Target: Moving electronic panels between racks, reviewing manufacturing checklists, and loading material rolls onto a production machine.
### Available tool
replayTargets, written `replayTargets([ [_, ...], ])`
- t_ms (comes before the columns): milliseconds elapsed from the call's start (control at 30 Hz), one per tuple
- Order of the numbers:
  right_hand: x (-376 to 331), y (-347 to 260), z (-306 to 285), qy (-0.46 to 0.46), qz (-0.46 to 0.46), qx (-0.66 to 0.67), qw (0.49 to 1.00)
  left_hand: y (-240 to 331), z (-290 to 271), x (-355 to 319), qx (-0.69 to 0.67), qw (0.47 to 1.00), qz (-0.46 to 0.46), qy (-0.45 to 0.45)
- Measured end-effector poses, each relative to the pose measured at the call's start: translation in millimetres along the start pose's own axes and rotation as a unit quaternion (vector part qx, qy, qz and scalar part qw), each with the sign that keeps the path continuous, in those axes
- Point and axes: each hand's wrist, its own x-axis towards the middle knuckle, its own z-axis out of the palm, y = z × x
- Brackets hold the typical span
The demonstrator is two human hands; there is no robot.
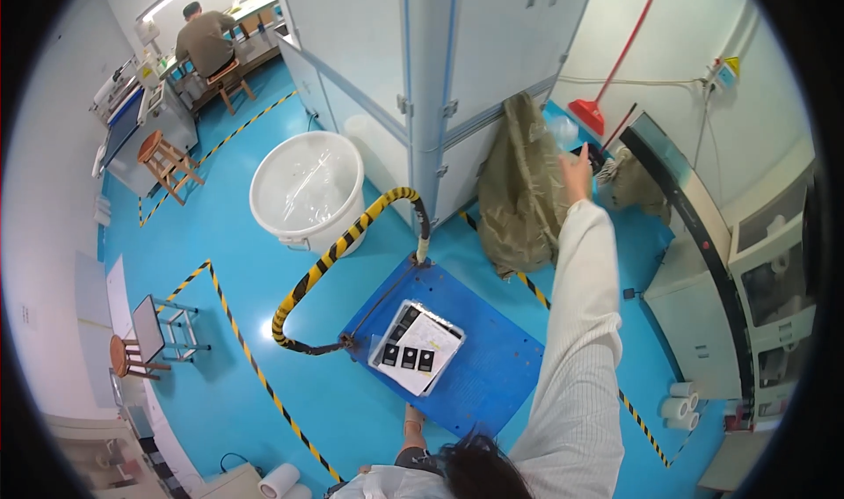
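Note:
My right arm, in a white ribbed sleeve, reaches far forward. At its end my right hand (pixel 576 178) has a finger stretched up and apart from the others, and I see nothing plainly held in it. Close by it hangs or stands a draped olive-brown cloth cover (pixel 519 191). A small dark object (pixel 591 155) shows beside the fingers; whether they touch it is unclear. My left hand is out of view. Below me a blue platform trolley (pixel 497 367) carries a clear tray (pixel 453 330) with white papers (pixel 431 336) and three small black rectangular pieces (pixel 409 358) on top.
The trolley's yellow-and-black handle (pixel 330 257) curves up at left, near a large white tub (pixel 264 213). Tall pale cabinets (pixel 360 50) stand ahead. At right are a red broom (pixel 587 115), a grey-white machine (pixel 703 323) and white rolls (pixel 677 408). Another person (pixel 207 42) sits far left.

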Motion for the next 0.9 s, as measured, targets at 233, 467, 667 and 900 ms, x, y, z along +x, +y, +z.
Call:
replayTargets([
  [233, -181, 95, 13, -0.251, 0.155, -0.088, 0.951, -31, 0, 6, -0.093, 0.994, -0.015, -0.049],
  [467, -506, 82, -62, -0.528, 0.071, -0.236, 0.812, -46, 37, -5, 0.047, 0.998, -0.037, 0.002],
  [667, -632, -113, -88, -0.828, 0.178, -0.032, 0.53, -47, 15, -10, -0.023, 0.991, -0.127, 0.028],
  [900, -623, -237, -9, -0.8, 0.216, -0.053, 0.556, -27, -1, 137, 0.148, 0.988, 0.041, 0.019],
])
